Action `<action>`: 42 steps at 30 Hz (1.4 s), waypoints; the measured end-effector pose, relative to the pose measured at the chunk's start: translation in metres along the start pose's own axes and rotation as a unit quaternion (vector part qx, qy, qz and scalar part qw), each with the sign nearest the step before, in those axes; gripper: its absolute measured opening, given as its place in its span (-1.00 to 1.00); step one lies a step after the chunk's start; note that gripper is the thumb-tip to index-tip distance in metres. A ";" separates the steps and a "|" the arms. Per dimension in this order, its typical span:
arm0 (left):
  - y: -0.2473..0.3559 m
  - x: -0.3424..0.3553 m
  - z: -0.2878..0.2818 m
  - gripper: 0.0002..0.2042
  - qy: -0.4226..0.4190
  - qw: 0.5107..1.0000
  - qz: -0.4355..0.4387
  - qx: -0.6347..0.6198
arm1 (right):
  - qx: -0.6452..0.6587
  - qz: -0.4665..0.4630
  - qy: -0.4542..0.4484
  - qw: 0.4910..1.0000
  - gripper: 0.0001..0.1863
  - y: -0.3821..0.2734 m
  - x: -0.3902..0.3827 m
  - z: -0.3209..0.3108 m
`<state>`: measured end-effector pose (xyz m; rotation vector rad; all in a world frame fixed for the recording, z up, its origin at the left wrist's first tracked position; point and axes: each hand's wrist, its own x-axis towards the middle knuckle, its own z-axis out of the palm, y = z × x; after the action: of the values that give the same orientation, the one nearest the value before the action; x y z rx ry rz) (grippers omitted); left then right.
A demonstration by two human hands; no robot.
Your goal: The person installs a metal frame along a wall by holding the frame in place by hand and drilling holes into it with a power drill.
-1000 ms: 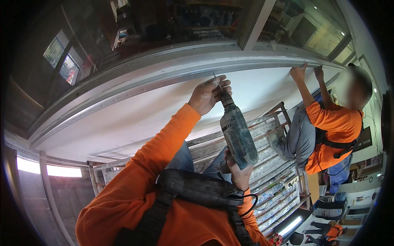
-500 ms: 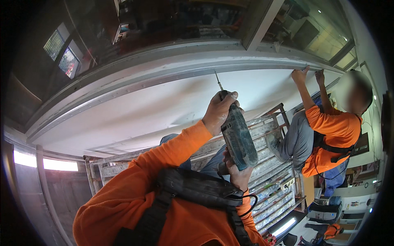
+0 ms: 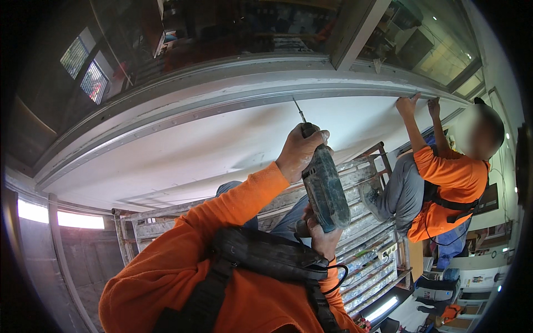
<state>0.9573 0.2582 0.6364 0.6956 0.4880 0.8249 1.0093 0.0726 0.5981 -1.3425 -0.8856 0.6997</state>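
Observation:
A worn, dusty dark green power drill (image 3: 326, 191) is tilted up in front of me, with its long thin bit (image 3: 298, 108) reaching a metal channel (image 3: 222, 106) along the top of a white panel (image 3: 183, 150). My left hand (image 3: 300, 152) is wrapped round the drill's front, close to the chuck. Lower down, my right hand (image 3: 325, 236) grips the drill near its rear; the body partly hides those fingers. The bit's tip meets the channel's lower edge, though whether it has entered the metal I cannot tell.
At right a co-worker (image 3: 452, 188) in orange crouches on the slatted scaffold platform (image 3: 361, 233), both hands up at the channel. Window glass (image 3: 222, 33) lies above the frame. Rusty scaffold rails (image 3: 383, 166) stand between us. Another person (image 3: 448, 312) is far below.
The drill and my left hand have shifted slightly to the right. The bit's tip stays at the channel, and the co-worker's hands remain up there.

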 end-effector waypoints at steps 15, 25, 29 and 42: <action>0.002 0.001 -0.001 -0.80 -0.003 1.000 -0.003 -0.018 | -0.001 0.020 -0.013 1.000 -0.67 -0.011 0.000 0.000; -0.003 0.004 0.000 -0.82 -0.011 0.998 -0.010 -0.066 | -0.033 0.045 -0.016 0.998 -0.70 -0.020 0.003 -0.002; -0.001 0.003 -0.005 -0.72 -0.008 0.998 -0.007 -0.064 | -0.054 0.062 -0.030 0.996 -0.69 -0.011 0.002 -0.007; -0.002 0.006 -0.007 -0.74 -0.016 0.998 -0.001 -0.063 | -0.060 0.085 -0.014 0.994 -0.69 -0.011 0.001 -0.005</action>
<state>0.9567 0.2645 0.6294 0.5908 0.4049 0.8348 1.0138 0.0693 0.6091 -1.5311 -0.8521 0.8081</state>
